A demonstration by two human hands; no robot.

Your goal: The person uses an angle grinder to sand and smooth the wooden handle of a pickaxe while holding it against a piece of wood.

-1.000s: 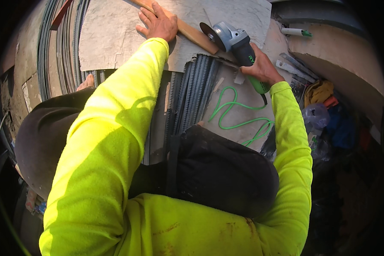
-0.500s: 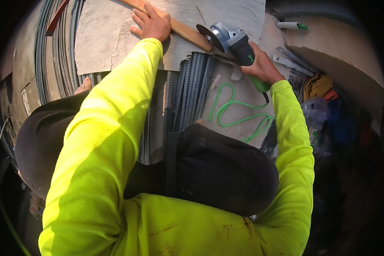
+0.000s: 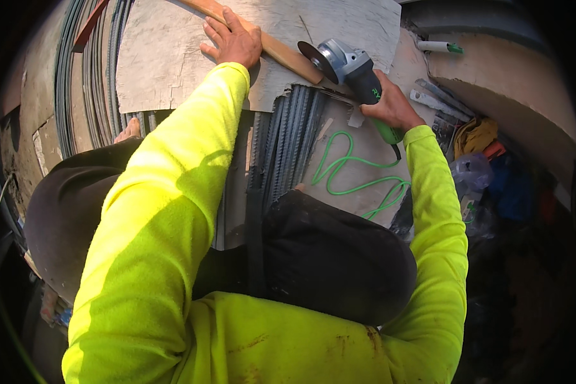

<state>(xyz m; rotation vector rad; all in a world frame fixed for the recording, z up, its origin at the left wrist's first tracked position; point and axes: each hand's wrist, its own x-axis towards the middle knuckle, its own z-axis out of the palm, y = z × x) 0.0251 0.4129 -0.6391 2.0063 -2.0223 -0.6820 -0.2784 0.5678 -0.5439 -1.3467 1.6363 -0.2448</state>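
Right hand (image 3: 392, 104) has its grip wrapped round the grinder (image 3: 361, 78), disc (image 3: 316, 60) by the end of the wood (image 3: 287, 56) on the board (image 3: 163, 67); left hand (image 3: 238, 47), open-gripped, should press flat, clear of disc.

Wood strip (image 3: 288, 57) on board (image 3: 166, 70); angle grinder (image 3: 355, 69) just right of strip's near end. Rebar (image 3: 292, 131) protrudes from under board's near edge; power cord (image 3: 349, 192) right of rebar.
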